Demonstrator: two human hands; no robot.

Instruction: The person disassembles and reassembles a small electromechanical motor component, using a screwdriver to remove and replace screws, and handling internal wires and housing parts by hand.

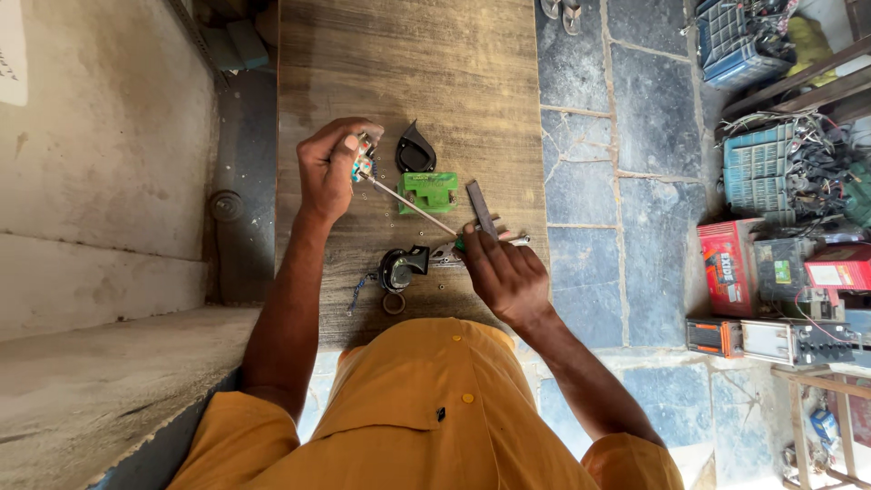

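Note:
My left hand [328, 168] is closed around a small part with coloured wires [366, 154], held just above the wooden table [408, 63]. My right hand [502, 272] grips the green handle of a thin screwdriver [413, 206] whose shaft runs up-left to that part. Between the hands lies a green plastic block [428, 191]. A black curved cover [415, 151] sits beyond it, right of my left hand. A flat metal file [480, 208] lies beside the block. A black round horn-like part [400, 267] and pliers [446, 258] rest near my right hand.
A concrete wall and ledge [100, 181] border the table on the left. Stone floor [626, 136] lies to the right, with crates of wires [789, 168], a red box [729, 265] and batteries [789, 340] at the far right. Sandals [562, 14] lie at the top.

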